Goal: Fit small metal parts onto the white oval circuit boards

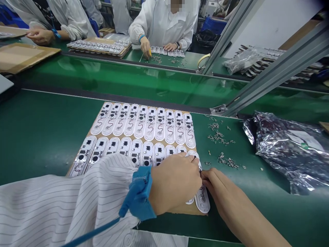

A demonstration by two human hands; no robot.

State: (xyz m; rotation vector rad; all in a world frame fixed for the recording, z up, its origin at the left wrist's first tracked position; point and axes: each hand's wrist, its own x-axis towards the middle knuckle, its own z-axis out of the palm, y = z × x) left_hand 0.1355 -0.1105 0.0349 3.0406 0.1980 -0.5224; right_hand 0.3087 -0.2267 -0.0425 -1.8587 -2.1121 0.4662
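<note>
My left hand [177, 181], with a blue wrist strap [142, 192], reaches across the lower row of white, rounded circuit boards. Its fingers are bent over the upper part of the last circuit board [203, 202] at the right end; the thumb is hidden. From the right, my right hand [218, 183] meets the same board at its edge. Its fingertips are pressed together beside the board's middle, and whatever they hold is hidden. The lower part of this board shows thin wires and a round disc. An upper row of similar boards [149, 123] lies on brown cardboard [180, 208].
Small metal parts [217, 137] are scattered to the right on the green table [38, 137]. Farther right lies a shiny plastic bag [290, 147]. A metal post [231, 37] slants beside a low green partition [128, 77]. Beyond it, a co-worker [164, 27] handles similar boards.
</note>
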